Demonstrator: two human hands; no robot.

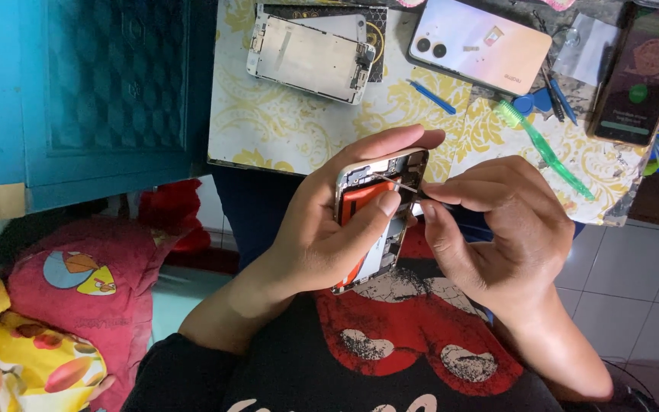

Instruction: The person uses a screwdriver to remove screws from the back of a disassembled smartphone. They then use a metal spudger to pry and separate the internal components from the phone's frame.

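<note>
My left hand (322, 229) grips an opened phone (379, 217) with its back removed, showing an orange battery and metal parts inside; my thumb rests across the battery. My right hand (497, 229) pinches thin metal tweezers (400, 185) whose tips reach into the upper part of the phone's interior. Both hands are held above my lap, just in front of the table's edge.
A yellow-patterned table (284, 130) carries a detached phone screen panel (310, 57), a pink-backed phone (478, 42), a dark phone (638, 76) with a lit screen, a green toothbrush (547, 149) and blue pry tools (432, 98). A blue cabinet (78, 91) stands left; cushions lie below.
</note>
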